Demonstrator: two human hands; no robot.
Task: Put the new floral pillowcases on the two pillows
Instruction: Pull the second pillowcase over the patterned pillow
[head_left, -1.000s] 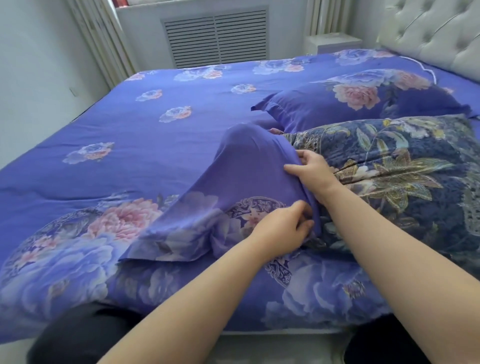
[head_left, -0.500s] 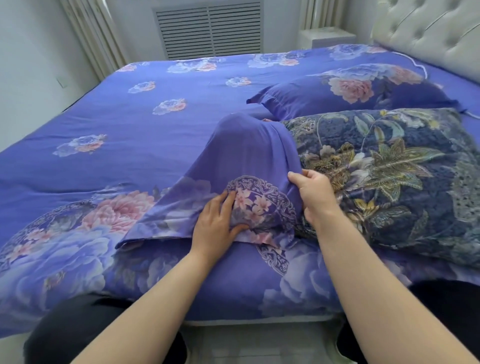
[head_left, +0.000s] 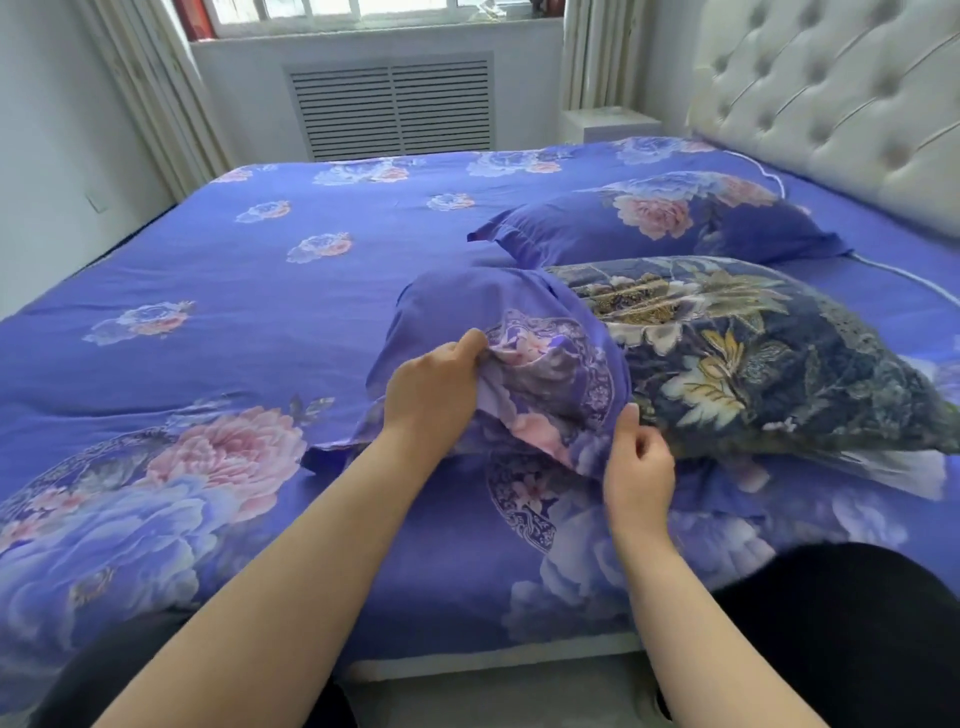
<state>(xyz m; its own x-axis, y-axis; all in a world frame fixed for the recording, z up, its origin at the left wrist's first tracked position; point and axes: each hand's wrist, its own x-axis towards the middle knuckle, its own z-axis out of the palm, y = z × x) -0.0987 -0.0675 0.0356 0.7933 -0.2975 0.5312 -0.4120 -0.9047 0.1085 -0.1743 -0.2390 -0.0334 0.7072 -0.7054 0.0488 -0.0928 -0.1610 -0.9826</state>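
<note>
A dark navy pillow (head_left: 753, 358) with a gold leaf print lies across the near right of the bed. Its left end sits inside a new purple floral pillowcase (head_left: 467, 312). My left hand (head_left: 431, 384) grips a bunch of the pillowcase's loose fabric, lifted off the bed. My right hand (head_left: 636, 462) pinches the pillowcase's open edge where it meets the dark pillow. Behind it, a second pillow (head_left: 660, 223) wearing a matching purple floral case rests near the headboard.
The bed (head_left: 260, 291) carries a purple floral cover. A tufted white headboard (head_left: 831, 104) stands at the right, a white nightstand (head_left: 608, 122) in the far corner, a radiator grille (head_left: 395, 104) under the window. My dark-clothed knees (head_left: 857, 623) press against the near bed edge.
My left hand went from lying flat on the pillowcase to bunching and lifting its fabric. My right hand slid down to the lower open edge. The camera tilted up.
</note>
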